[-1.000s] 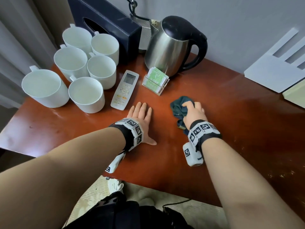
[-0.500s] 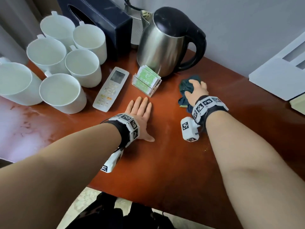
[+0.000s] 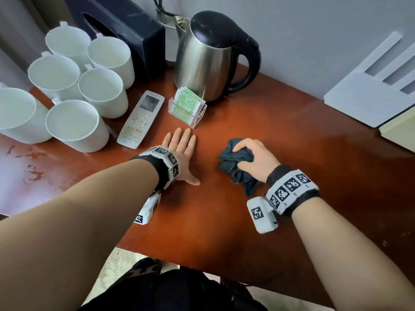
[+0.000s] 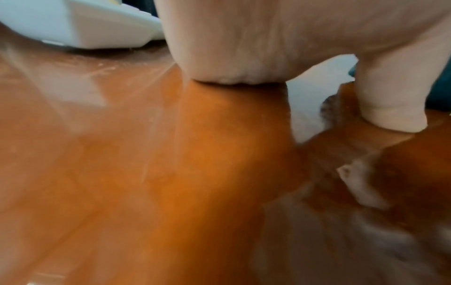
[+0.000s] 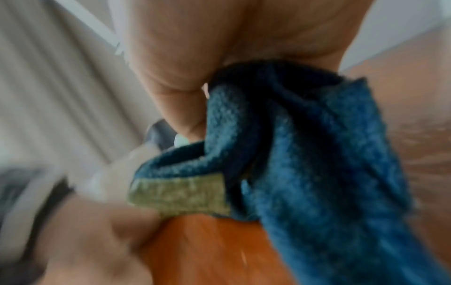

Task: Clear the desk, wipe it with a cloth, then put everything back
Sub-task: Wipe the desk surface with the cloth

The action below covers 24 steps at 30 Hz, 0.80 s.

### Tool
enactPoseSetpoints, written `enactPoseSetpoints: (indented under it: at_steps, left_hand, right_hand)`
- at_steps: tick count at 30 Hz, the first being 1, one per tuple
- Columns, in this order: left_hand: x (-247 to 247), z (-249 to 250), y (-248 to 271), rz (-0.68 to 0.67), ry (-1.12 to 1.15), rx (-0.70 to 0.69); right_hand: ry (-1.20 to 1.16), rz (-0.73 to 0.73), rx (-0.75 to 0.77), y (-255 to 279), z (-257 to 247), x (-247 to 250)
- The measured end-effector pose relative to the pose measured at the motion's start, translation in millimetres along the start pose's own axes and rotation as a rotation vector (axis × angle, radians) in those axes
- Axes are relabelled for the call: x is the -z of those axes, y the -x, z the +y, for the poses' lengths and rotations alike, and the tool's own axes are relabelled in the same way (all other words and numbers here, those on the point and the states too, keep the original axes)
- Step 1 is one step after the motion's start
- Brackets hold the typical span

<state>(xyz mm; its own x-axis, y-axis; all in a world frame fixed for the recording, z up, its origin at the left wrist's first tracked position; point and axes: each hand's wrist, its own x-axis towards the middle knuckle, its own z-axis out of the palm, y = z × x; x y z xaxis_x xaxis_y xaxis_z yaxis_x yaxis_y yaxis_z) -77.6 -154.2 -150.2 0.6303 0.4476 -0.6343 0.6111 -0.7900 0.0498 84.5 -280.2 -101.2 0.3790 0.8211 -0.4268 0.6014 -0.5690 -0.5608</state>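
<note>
Desk (image 3: 258,122) of glossy reddish-brown wood was under wipe: a bunched dark teal cloth (image 3: 235,161) lay on it near the middle, with the right hand (image 3: 253,158) curled over the top and gripping it. The right-wrist view showed the fingers (image 5: 175,77) clenched into the knit fabric, a yellow-green hem patch at one corner. The left hand (image 3: 182,151) lay flat with fingers straight and together, palm pressed on the wood just beside the white remote control (image 3: 141,120), holding nothing.

To do this step well, I would judge the cloth should be spread flatter under the palm, since a tight wad touches little of the surface, and drawn in long overlapping passes toward the front edge. The six white mugs (image 3: 74,124), the remote, the clear holder of green sachets (image 3: 187,107) and the steel kettle (image 3: 206,57) all stood on the back left, with a dark tissue box (image 3: 125,25) behind them, so the wood beneath them seemed unwiped and they would need shifting. Pale smears showed at the far left.

Print on the sachets and remote buttons was too small to read.
</note>
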Motion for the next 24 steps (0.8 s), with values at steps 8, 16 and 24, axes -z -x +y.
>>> enactPoseSetpoints:
  at_steps: [8,16,24]
  left_hand:
    - [-2.5,-2.0,2.5,0.034,0.022,-0.023]
    - [-3.4,-2.4,0.0,0.035,0.021,-0.020]
    - [-3.6,-3.9,-1.4,0.015,0.012,-0.027]
  right_hand:
    - [0.251,0.244,-0.313,16.8,6.1,6.5]
    - [0.444,0.132,-0.292,-2.9,-21.4,-68.6]
    - [0.434,0.276,-0.506,27.0,47.7,-36.1]
